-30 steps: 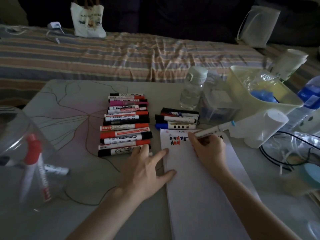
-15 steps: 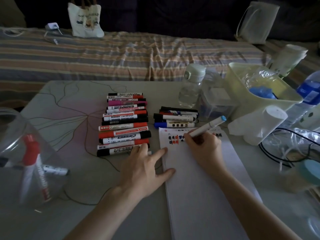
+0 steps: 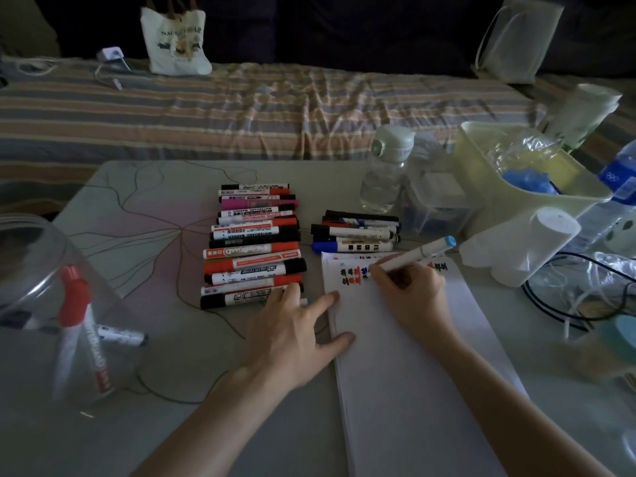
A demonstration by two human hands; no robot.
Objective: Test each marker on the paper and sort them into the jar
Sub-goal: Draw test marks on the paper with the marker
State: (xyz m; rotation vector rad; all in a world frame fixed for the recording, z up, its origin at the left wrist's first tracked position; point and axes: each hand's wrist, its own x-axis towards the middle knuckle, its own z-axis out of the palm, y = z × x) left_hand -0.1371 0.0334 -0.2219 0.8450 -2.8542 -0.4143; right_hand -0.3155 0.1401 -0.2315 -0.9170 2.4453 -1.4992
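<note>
My right hand [image 3: 411, 297] grips a white marker with a light-blue end [image 3: 418, 253], its tip down on the white paper pad [image 3: 413, 373] near several red, black and blue test marks at the pad's top. My left hand [image 3: 292, 333] lies flat, fingers spread, on the table at the pad's left edge, thumb on the paper. A row of several markers [image 3: 254, 246] lies left of the pad, and a smaller group of markers [image 3: 356, 235] lies above it. The clear jar [image 3: 44, 304] at far left holds a red-capped marker and others.
A water bottle [image 3: 387, 170], a clear box [image 3: 437, 204], a pale bin [image 3: 537, 187] with a paper roll [image 3: 523, 249] and black cables [image 3: 568, 297] crowd the right side. A striped bed [image 3: 241, 108] with a tote bag [image 3: 175, 39] lies behind the table.
The marker in my right hand has tilted more upright and its tip has shifted slightly left along the test marks. My left hand has stayed in place.
</note>
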